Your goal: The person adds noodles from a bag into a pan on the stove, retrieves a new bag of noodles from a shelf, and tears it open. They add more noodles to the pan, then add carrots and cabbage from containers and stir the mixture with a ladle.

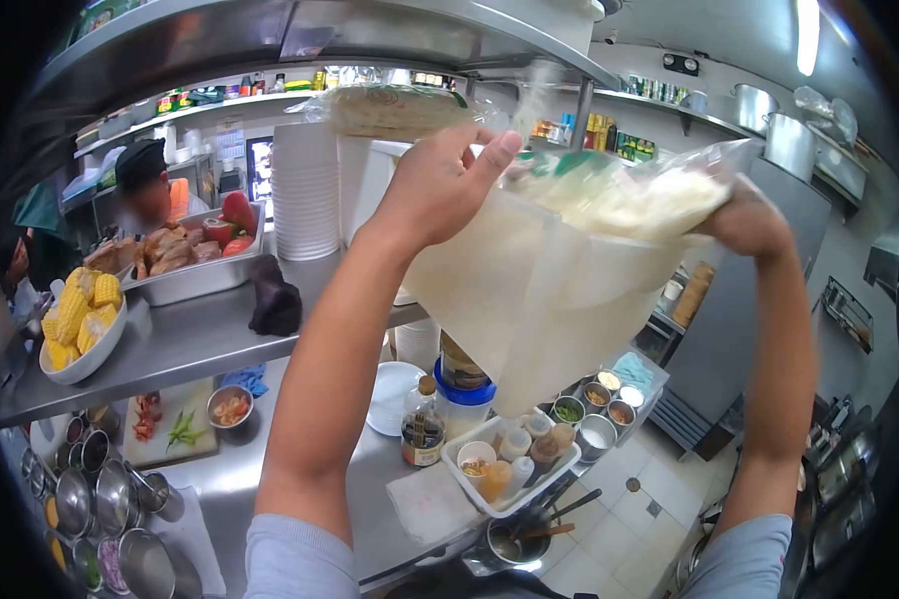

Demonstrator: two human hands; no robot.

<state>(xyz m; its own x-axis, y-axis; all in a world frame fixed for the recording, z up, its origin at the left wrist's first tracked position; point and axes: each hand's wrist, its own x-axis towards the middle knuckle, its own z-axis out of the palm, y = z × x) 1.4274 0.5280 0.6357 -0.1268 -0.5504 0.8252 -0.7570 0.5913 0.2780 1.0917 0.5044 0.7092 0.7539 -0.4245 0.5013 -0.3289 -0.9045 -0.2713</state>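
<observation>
A large off-white plastic bin (529,290) is held up and tilted in front of the upper shelf. My left hand (435,185) is closed at its left upper edge, thumb raised, with the other fingers partly hidden. At the right upper end, my right hand (754,218) is closed on the rim, close against a clear plastic bag (659,200). That bag has green print and pale contents, and it sticks out of the bin's top. Another clear bag (395,108) of pale contents lies higher up behind my left hand.
On the steel shelf (200,334) stand a bowl of corn (82,324), a tray of meat and peppers (195,285), and stacked white containers (305,195). Below are a sauce bottle (423,424), a basket of squeeze bottles (514,464) and several metal bowls. A person (150,185) stands beyond the shelf.
</observation>
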